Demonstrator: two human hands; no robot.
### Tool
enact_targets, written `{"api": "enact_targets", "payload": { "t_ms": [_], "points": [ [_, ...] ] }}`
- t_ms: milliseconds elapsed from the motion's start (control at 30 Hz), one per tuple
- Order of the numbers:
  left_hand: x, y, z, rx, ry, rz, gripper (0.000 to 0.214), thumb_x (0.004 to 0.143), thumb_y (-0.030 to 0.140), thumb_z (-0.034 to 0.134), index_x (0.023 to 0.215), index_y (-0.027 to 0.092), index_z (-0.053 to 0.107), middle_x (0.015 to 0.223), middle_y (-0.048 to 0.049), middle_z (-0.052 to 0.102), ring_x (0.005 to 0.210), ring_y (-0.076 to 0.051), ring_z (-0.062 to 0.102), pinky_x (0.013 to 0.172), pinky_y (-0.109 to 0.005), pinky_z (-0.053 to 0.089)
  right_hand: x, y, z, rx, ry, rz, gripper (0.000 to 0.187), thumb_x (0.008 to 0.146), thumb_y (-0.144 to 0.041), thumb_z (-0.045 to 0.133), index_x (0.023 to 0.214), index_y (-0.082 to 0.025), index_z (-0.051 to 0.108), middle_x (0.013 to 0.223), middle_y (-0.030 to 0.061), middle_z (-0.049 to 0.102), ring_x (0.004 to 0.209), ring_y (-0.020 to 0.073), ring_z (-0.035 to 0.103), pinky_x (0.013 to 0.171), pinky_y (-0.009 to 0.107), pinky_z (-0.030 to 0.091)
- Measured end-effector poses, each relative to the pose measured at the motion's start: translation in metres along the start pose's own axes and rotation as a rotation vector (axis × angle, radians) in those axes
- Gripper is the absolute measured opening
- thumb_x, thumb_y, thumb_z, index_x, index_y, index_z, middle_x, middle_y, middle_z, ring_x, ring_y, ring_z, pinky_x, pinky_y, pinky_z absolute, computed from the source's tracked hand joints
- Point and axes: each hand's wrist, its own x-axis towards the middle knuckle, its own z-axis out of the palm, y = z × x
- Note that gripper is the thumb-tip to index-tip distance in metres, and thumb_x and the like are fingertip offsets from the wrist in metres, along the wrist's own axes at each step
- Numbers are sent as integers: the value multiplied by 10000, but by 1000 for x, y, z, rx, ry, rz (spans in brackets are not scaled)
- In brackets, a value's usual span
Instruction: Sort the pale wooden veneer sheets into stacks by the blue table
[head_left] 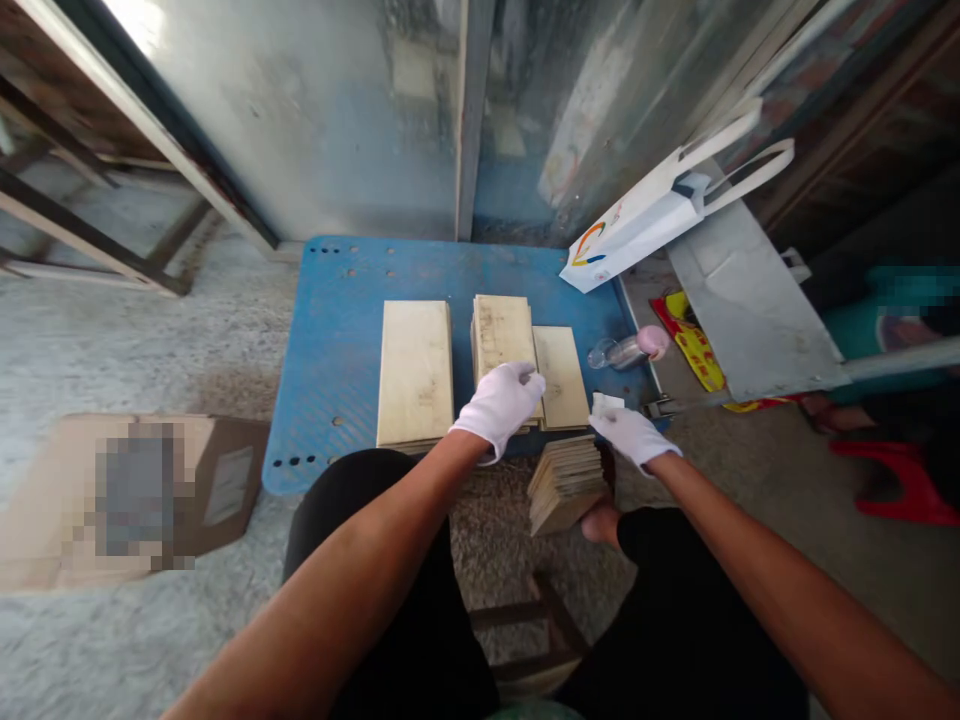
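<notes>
On the blue pallet lie 3 lots of pale boards: a left stack, a middle stack and a lower right stack touching it. The left hand, gloved, rests palm-down on the near end of the middle stack, fingers curled over its right edge; whether it grips the top board I cannot tell. The work looks like sorting boards onto stacks, this one being squared or placed. Lifting that top board would call for fingertips under its near edge. Another bundle leans at the knee, just below the right hand, which pinches a small white piece.
</notes>
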Motion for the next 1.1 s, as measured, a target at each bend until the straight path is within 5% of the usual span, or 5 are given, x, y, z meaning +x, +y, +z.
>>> {"api": "enact_targets", "payload": {
  "t_ms": [133,267,467,700,1100],
  "points": [
    [9,4,28,146,-53,-7,408,916,296,541,1253,104,668,1208,-138,724,1123,-224,676,992,-296,493,40,-28,9,-92,22,84,893,860,-597,588,1511,-29,364,1432,236,527,1313,361,519,1080,418,406],
    [5,5,52,310,-170,88,347,940,363,489,1134,178,709,1083,-107,757,1016,-241,707,893,-328,532,65,-53,32,-92,20,166,1151,779,-627,672,1574,-8,116,1451,286,453,1327,378,493,1083,441,403],
    [-15,9,63,719,-338,179,383,937,379,453,1167,150,657,1075,-149,724,976,-338,704,839,-468,555,82,-71,57,-34,82,238,1325,638,-754,718,1579,-60,93,1529,294,292,1377,405,393,1092,488,378],
    [-19,8,59,896,-420,225,348,959,382,412,1022,138,652,943,-153,708,855,-371,703,710,-505,562,89,-80,56,-27,31,295,1404,590,-709,783,1584,-97,4,1577,322,150,1411,425,315,1051,552,387],
    [-24,15,53,905,-461,221,372,972,387,397,1052,112,634,942,-157,687,854,-365,694,685,-478,546,93,-88,54,-94,69,335,1510,431,-714,854,1577,-88,94,1324,289,453,1195,402,553,925,501,497]
  ]
}}
